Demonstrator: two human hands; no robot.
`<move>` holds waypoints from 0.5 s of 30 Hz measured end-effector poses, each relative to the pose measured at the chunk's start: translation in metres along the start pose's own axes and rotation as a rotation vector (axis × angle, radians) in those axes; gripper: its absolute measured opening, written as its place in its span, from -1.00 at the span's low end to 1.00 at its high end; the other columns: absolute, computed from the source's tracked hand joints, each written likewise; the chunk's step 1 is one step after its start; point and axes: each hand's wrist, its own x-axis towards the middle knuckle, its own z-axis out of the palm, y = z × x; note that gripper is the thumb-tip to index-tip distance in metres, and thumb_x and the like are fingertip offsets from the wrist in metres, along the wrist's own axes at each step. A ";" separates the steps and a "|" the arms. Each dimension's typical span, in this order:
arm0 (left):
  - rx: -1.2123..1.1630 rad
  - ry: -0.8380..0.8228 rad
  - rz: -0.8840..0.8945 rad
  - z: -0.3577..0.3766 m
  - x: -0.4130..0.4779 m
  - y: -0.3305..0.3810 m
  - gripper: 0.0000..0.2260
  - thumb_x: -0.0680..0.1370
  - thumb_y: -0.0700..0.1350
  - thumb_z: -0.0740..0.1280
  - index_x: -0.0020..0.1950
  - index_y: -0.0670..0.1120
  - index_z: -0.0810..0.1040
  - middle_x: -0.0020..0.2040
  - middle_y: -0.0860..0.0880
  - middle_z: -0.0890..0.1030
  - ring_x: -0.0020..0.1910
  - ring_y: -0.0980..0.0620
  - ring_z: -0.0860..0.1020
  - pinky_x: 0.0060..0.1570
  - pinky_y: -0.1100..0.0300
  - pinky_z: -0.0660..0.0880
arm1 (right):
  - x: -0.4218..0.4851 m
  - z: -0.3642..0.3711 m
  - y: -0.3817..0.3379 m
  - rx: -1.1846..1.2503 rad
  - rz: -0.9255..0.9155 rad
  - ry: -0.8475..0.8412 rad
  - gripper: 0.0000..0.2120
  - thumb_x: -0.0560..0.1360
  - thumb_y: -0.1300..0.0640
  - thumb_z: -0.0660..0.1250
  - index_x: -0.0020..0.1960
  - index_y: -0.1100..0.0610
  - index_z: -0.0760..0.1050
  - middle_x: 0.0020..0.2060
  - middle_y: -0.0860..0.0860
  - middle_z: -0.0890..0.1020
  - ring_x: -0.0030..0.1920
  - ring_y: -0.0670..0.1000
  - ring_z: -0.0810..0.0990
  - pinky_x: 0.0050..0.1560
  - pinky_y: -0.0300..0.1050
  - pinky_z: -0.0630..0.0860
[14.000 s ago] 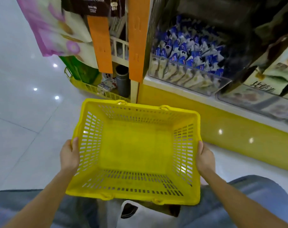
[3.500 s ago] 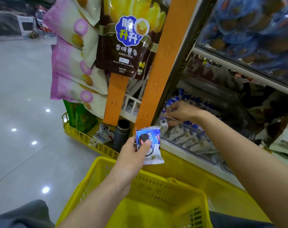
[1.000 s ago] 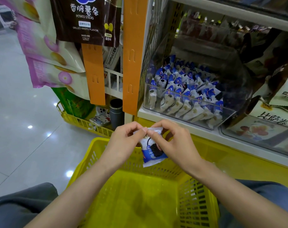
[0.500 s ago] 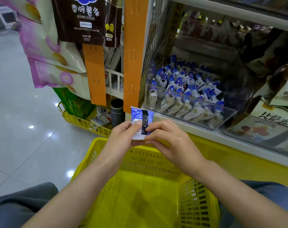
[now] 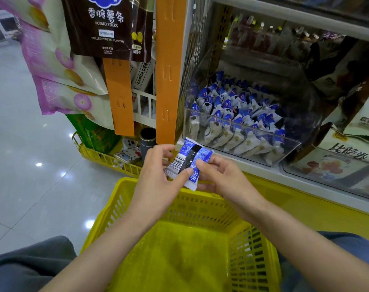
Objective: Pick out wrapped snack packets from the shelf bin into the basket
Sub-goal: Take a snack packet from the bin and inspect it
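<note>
Snack packet (image 5: 187,163), blue and white with its barcode side up, was held in both hands above the far rim of the yellow basket (image 5: 252,260). The left hand (image 5: 158,178) pinched its 9 o'clock edge, thumb on top; the right hand (image 5: 223,180) pinched the 3 o'clock edge. At 1 o'clock from it stood the clear shelf bin (image 5: 305,106) — full of similar packets (image 5: 232,114).

I am shopping in a snack shop: brown bags of potato sticks (image 5: 107,28) are hanging from orange plastic clip strips (image 5: 165,81), blue-and-white wrapped snack packets (image 5: 232,110) are filling a clear plastic shelf bin (image 5: 305,98), and a yellow slotted plastic shopping basket (image 5: 253,260) is sitting below the front edge of the white shelf (image 5: 261,172).
</note>
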 end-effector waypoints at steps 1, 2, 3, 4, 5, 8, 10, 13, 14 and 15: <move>0.053 -0.013 0.064 -0.001 0.000 0.000 -0.66 0.40 -0.11 0.45 0.09 0.07 0.42 0.01 0.08 0.48 0.00 0.21 0.47 -0.02 0.38 0.41 | 0.000 0.001 0.001 -0.001 0.001 0.012 -0.76 0.55 0.19 0.24 0.16 0.30 0.47 -0.06 0.10 0.67 -0.23 -0.09 0.66 -0.29 -0.28 0.55; 0.100 -0.031 0.118 -0.002 -0.001 0.001 -0.70 0.41 -0.11 0.44 0.08 0.06 0.44 0.01 0.10 0.48 -0.01 0.22 0.47 -0.03 0.41 0.39 | 0.000 0.001 0.002 -0.004 0.001 0.023 -0.76 0.54 0.20 0.25 0.16 0.29 0.47 -0.08 0.09 0.67 -0.24 -0.09 0.65 -0.30 -0.28 0.55; 0.146 -0.053 0.158 -0.004 -0.001 0.001 -0.72 0.43 -0.10 0.42 0.09 0.05 0.46 0.00 0.12 0.48 -0.01 0.24 0.47 -0.03 0.44 0.38 | -0.001 0.002 0.003 -0.006 0.000 0.032 -0.77 0.54 0.20 0.25 0.16 0.28 0.47 -0.09 0.07 0.67 -0.25 -0.10 0.65 -0.30 -0.27 0.56; 0.196 -0.076 0.192 -0.005 -0.002 0.000 -0.73 0.46 -0.09 0.40 0.12 0.03 0.46 0.01 0.15 0.46 -0.02 0.26 0.45 -0.03 0.47 0.36 | -0.001 0.002 0.004 -0.007 -0.001 0.042 -0.77 0.54 0.20 0.26 0.15 0.27 0.46 -0.10 0.06 0.66 -0.26 -0.11 0.65 -0.30 -0.26 0.56; 0.244 -0.097 0.219 -0.007 -0.003 0.000 -0.74 0.49 -0.07 0.37 0.17 0.02 0.46 0.02 0.17 0.44 -0.03 0.28 0.42 -0.04 0.48 0.34 | -0.001 0.003 0.004 -0.011 0.002 0.055 -0.78 0.53 0.20 0.27 0.15 0.27 0.45 -0.10 0.07 0.65 -0.26 -0.12 0.65 -0.31 -0.26 0.57; 0.348 -0.160 0.249 -0.009 -0.007 0.002 -0.72 0.57 -0.04 0.23 0.28 0.00 0.42 0.07 0.18 0.42 0.00 0.24 0.42 -0.10 0.42 0.32 | 0.000 0.005 0.006 -0.023 0.030 0.096 -0.74 0.53 0.20 0.28 0.17 0.29 0.42 -0.04 0.15 0.63 -0.28 -0.12 0.64 -0.32 -0.26 0.56; 0.432 -0.187 0.241 -0.008 -0.007 0.003 -0.71 0.60 -0.08 0.17 0.32 -0.02 0.39 0.14 0.10 0.47 0.05 0.11 0.49 -0.10 0.32 0.36 | 0.000 0.007 0.008 0.009 0.068 0.086 -0.72 0.52 0.21 0.29 0.17 0.33 0.40 -0.10 0.16 0.64 -0.29 -0.09 0.65 -0.32 -0.25 0.57; 0.643 -0.234 0.253 -0.006 -0.005 0.003 -0.68 0.61 -0.09 0.13 0.37 -0.04 0.30 0.23 0.01 0.44 0.11 0.04 0.49 -0.05 0.22 0.37 | 0.000 0.009 0.010 0.001 0.094 0.076 -0.74 0.52 0.24 0.29 0.16 0.33 0.38 -0.08 0.20 0.63 -0.28 -0.05 0.66 -0.31 -0.23 0.59; 0.689 -0.246 0.262 -0.006 -0.005 0.002 -0.67 0.62 -0.09 0.13 0.38 -0.05 0.28 0.24 0.01 0.44 0.13 0.03 0.49 -0.07 0.23 0.38 | 0.000 0.010 0.010 -0.025 0.086 0.084 -0.75 0.52 0.24 0.29 0.14 0.31 0.37 -0.04 0.23 0.62 -0.28 -0.05 0.66 -0.30 -0.22 0.60; 0.711 -0.249 0.265 -0.006 -0.005 0.001 -0.68 0.62 -0.08 0.12 0.38 -0.05 0.27 0.24 0.00 0.44 0.12 0.03 0.49 -0.09 0.23 0.39 | 0.000 0.010 0.011 -0.052 0.072 0.091 -0.76 0.52 0.24 0.29 0.13 0.30 0.37 -0.01 0.24 0.61 -0.29 -0.05 0.65 -0.29 -0.21 0.61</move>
